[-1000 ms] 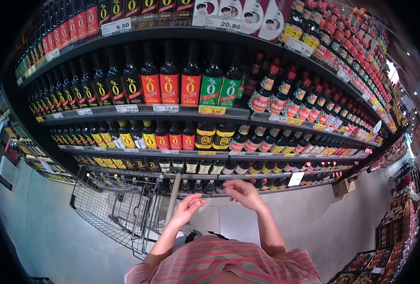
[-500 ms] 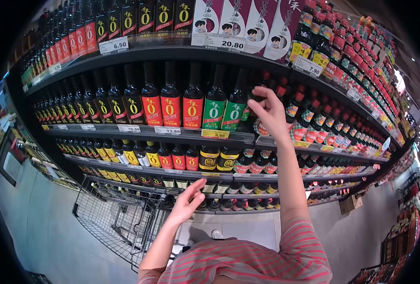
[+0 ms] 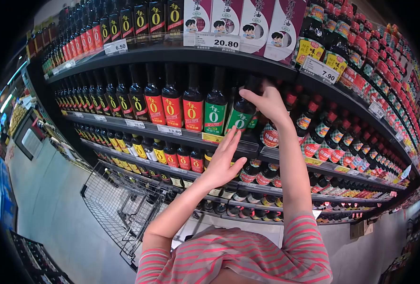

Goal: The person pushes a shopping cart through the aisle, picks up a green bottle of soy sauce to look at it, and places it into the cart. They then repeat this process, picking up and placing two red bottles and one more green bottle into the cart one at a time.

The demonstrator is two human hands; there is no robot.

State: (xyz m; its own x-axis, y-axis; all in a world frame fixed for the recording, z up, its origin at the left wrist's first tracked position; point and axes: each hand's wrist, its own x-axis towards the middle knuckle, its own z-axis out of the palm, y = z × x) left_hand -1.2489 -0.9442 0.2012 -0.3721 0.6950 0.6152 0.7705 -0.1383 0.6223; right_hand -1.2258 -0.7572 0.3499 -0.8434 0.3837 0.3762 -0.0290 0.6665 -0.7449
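Green-labelled bottle [image 3: 239, 118] is gripped at the neck by the right hand [image 3: 268, 102], tilted but not yet lifted off the shelf [image 3: 191, 134], while the left hand [image 3: 224, 163] is held with fingers spread open at its six o'clock.

bottle [image 3: 240, 118] on shelf [image 3: 186, 134], cart [image 3: 120, 203] lower left

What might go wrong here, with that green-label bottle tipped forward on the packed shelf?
1. The right hand grips the tilted green-label bottle only near its neck; it might slip, and the open left hand below may not catch it.
2. Bottles stand tightly packed; the neighbouring green bottle could be knocked off the shelf.
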